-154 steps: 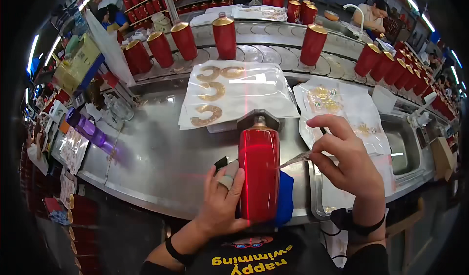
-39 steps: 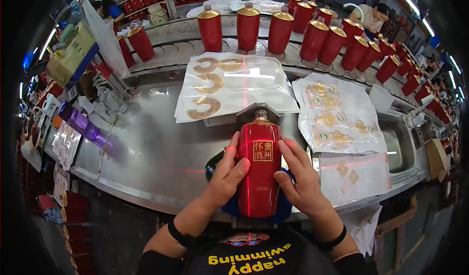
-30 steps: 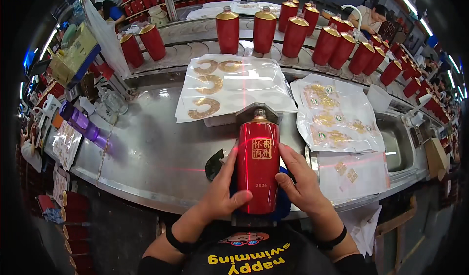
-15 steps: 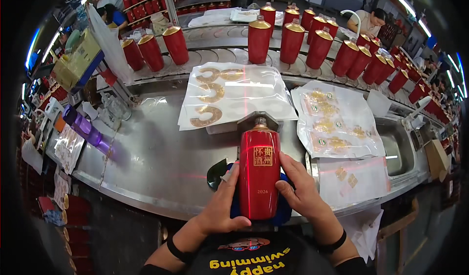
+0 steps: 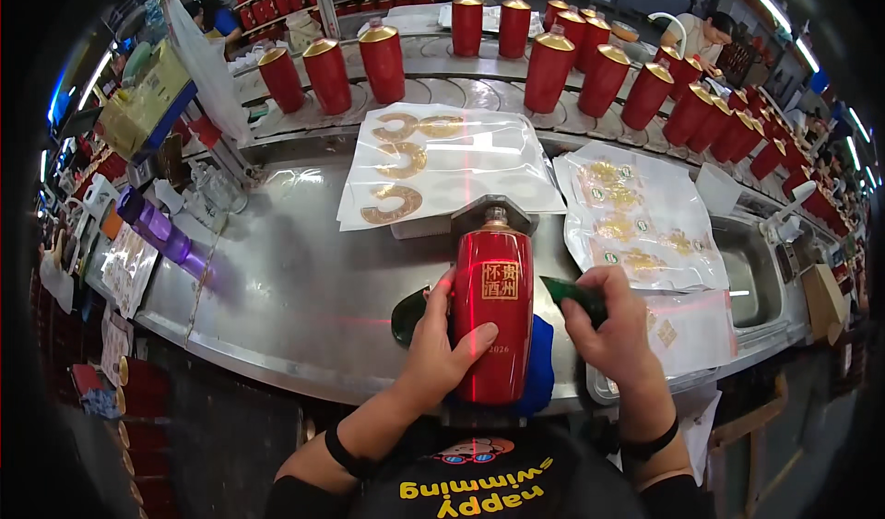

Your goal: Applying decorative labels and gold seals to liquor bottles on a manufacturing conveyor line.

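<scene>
A red bottle [image 5: 493, 330] with a gold collar, a gold square emblem and a clear neck lies in front of me, neck pointing away. My left hand [image 5: 438, 344] holds its left side, thumb across the front. To the right of the bottle and apart from it, my right hand [image 5: 616, 325] pinches a dark green, flat, pointed piece [image 5: 576, 296]. Another dark green piece [image 5: 406, 321] rests on the steel table, partly behind my left hand. A blue cloth [image 5: 540, 362] lies under the bottle's right side. A dark angular support [image 5: 518, 219] surrounds the bottle's neck end.
Sheets with gold decals [image 5: 396, 159] lie beyond the bottle, and more decal sheets [image 5: 636, 210] at right, beside a sink [image 5: 756, 284]. Red bottles [image 5: 550, 72] line the conveyor [image 5: 452, 90] behind. A purple bottle [image 5: 161, 233] stands left. A person [image 5: 705, 44] sits far right.
My right hand has left the bottle, moved right and now holds a green piece. My left thumb has come onto the bottle's front. Bottles on the conveyor have shifted right.
</scene>
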Demonstrator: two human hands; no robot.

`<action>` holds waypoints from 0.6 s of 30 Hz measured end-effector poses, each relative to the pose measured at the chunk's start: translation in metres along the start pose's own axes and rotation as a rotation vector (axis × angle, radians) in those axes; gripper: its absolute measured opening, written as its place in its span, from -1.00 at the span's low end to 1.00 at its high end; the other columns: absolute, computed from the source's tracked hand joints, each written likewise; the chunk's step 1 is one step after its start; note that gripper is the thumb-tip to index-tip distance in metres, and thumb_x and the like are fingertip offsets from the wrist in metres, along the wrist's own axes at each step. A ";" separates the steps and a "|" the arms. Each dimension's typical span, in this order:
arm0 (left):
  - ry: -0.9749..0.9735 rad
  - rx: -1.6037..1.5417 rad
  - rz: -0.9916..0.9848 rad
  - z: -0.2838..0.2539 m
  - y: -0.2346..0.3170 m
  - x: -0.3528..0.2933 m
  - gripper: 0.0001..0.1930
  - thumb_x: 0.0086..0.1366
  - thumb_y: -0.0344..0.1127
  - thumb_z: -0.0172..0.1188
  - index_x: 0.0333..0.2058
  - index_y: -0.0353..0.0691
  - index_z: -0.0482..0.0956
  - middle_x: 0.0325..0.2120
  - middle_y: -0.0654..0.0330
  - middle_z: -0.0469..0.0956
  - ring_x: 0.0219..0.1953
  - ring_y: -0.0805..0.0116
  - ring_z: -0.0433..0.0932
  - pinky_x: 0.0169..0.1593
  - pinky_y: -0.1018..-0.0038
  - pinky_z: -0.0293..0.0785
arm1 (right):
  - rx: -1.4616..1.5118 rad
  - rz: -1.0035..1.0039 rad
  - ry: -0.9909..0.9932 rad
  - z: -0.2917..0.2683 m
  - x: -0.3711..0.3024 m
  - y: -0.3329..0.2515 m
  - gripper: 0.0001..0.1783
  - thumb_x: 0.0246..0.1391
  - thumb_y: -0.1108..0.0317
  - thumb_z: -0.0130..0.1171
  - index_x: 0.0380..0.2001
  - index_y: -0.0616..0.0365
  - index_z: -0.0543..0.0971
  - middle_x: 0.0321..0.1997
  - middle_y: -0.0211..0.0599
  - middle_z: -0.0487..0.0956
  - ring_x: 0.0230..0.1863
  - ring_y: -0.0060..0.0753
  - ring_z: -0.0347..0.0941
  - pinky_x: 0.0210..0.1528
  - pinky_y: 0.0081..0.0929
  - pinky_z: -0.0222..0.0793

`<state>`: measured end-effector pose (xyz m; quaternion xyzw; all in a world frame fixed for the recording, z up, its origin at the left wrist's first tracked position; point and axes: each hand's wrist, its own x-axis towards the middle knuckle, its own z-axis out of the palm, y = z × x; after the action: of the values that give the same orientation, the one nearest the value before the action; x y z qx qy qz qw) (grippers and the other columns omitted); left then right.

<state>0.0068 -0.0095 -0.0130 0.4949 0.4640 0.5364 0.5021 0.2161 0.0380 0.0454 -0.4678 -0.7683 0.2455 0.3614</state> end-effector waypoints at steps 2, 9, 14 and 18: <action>0.028 -0.040 -0.071 -0.003 -0.001 0.001 -0.21 0.18 -0.23 0.23 0.26 -0.38 0.00 0.05 -0.04 0.40 0.07 0.29 0.41 0.18 0.37 0.27 | -0.043 -0.098 -0.033 0.000 0.015 -0.003 -0.72 -0.09 0.47 0.28 -0.28 0.22 0.45 -0.46 -0.12 0.55 -0.46 -0.17 0.54 -0.43 -0.34 0.40; 0.057 -0.015 -0.064 -0.018 -0.006 0.002 -0.21 0.17 -0.25 0.23 0.26 -0.39 0.00 0.05 -0.05 0.40 0.08 0.27 0.41 0.18 0.37 0.28 | 0.056 -0.301 -0.386 0.016 0.067 -0.028 -0.74 -0.08 0.43 0.29 -0.27 0.20 0.51 -0.42 -0.11 0.57 -0.42 -0.15 0.54 -0.39 -0.37 0.41; 0.007 -0.003 -0.088 -0.026 -0.005 0.004 -0.14 0.17 -0.23 0.25 0.29 -0.41 -0.07 0.14 -0.12 0.29 0.18 0.21 0.32 0.23 0.38 0.21 | -0.394 -0.330 -0.219 0.037 0.110 -0.035 -0.76 -0.07 0.40 0.29 -0.29 0.15 0.52 -0.41 -0.14 0.58 -0.32 -0.05 0.54 -0.29 -0.28 0.43; -0.106 -0.054 -0.029 -0.061 -0.021 -0.007 0.01 0.15 -0.05 0.28 0.32 -0.42 -0.20 0.23 -0.20 0.14 0.30 0.07 0.15 0.33 0.21 0.01 | -0.150 -0.622 -0.375 0.053 0.095 -0.049 -0.81 -0.15 0.34 0.25 -0.42 0.09 0.50 -0.43 -0.25 0.52 -0.32 -0.12 0.50 -0.29 -0.23 0.37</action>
<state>-0.0522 -0.0155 -0.0389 0.5021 0.4290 0.5145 0.5470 0.1189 0.0996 0.0790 -0.1841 -0.9424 0.1483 0.2365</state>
